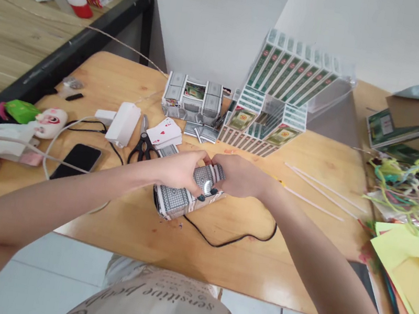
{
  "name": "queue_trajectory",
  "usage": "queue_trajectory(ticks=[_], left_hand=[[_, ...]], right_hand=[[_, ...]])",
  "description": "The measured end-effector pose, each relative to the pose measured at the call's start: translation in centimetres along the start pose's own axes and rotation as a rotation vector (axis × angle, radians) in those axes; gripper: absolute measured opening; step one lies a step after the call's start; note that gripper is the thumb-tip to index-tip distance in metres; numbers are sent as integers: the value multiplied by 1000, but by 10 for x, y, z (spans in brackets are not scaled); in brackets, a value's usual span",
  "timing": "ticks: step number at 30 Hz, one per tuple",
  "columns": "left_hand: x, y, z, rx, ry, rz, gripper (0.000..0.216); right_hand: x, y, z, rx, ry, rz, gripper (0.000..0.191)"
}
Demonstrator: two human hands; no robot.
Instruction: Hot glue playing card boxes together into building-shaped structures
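A long box shape covered in grey-backed playing cards (174, 202) lies at a slant on the table in front of me. My left hand (183, 170) is closed over its middle, thumb pressed on the top face. Close beside it, my right hand (237, 175) grips the right end, its thumb near the other one. Fingers behind the box are hidden. Just beyond my left hand are a stack of loose playing cards (165, 132) with an ace of hearts on top and black-handled scissors (143, 149).
A similar card-covered structure (193, 96) stands at the back, beside stacked green-and-white card packs (286, 73). Left are a white power adapter (124, 123), a phone (77, 161) and cables. White sticks (318, 195) lie right, near coloured paper (411, 263). A black cord (236, 241) runs in front.
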State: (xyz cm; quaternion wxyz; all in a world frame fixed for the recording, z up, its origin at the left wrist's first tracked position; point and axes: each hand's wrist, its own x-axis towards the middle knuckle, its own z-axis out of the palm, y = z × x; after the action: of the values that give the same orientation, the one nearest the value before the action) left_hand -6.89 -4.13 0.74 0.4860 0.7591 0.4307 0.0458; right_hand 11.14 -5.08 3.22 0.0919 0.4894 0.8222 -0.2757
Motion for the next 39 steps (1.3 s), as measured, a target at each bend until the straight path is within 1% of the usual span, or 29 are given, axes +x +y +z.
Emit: queue_trajectory(ticks=[5, 9, 15, 17, 21, 25, 28, 31, 33, 35, 39], left_hand=[[2, -4, 3, -114, 8, -1, 62], [3, -6, 2, -145, -1, 0, 62], [0, -4, 5, -120, 5, -24, 65], [0, -2, 7, -138, 13, -15, 65], [0, 0, 7, -146, 25, 0, 65], [3, -1, 7, -197, 28, 6, 71], [3, -2, 7, -219, 16, 10, 72], [0, -3, 5, -193, 9, 67, 68], [-2, -3, 3, -158, -2, 115, 66], [-3, -5, 0, -138, -28, 127, 66], [0, -8, -1, -155, -144, 65, 61]], right_hand=[[0, 1, 0, 19, -1, -18, 32], [-3, 1, -1, 62, 2, -38, 33], [-6, 1, 0, 163, 16, -59, 54], [-3, -1, 1, 177, 21, -44, 58], [3, -6, 1, 101, -10, -8, 55], [4, -9, 1, 31, -24, -8, 52], [4, -7, 2, 40, -24, -5, 51], [4, -3, 4, 97, -23, -10, 50], [4, -2, 5, 130, -31, -7, 49], [4, -1, 4, 147, -41, 4, 50], [5, -2, 1, 165, -79, 28, 56]])
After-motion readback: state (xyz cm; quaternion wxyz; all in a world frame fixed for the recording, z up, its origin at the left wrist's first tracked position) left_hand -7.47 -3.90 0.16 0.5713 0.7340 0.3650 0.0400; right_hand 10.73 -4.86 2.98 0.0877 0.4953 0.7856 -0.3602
